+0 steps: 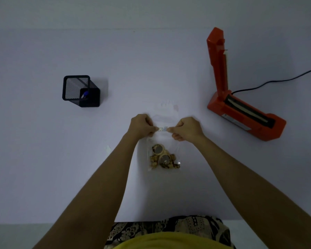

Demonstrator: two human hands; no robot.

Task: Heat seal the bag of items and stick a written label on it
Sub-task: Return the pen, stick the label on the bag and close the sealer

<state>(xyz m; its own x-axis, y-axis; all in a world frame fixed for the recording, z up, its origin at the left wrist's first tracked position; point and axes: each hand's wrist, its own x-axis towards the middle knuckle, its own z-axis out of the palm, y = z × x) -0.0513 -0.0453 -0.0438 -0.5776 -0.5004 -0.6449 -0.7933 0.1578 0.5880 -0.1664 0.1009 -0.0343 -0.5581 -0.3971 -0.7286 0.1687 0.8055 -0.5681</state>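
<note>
The left hand (141,125) and right hand (185,128) each pinch one end of a small label (163,128) with blue writing, holding it stretched between them above the clear bag (162,157). The bag lies flat on the white table (43,159) with brown items inside. The orange heat sealer (241,112) stands open to the right, a black mesh pen holder (80,90) to the left.

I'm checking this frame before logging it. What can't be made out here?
Head view only:
- Writing on the label: too small and blurred.
- Label ends: covered by left hand and right hand.
- Items inside the bag: dim, indistinct.
- Sealer cord: cut off by the right edge.
</note>
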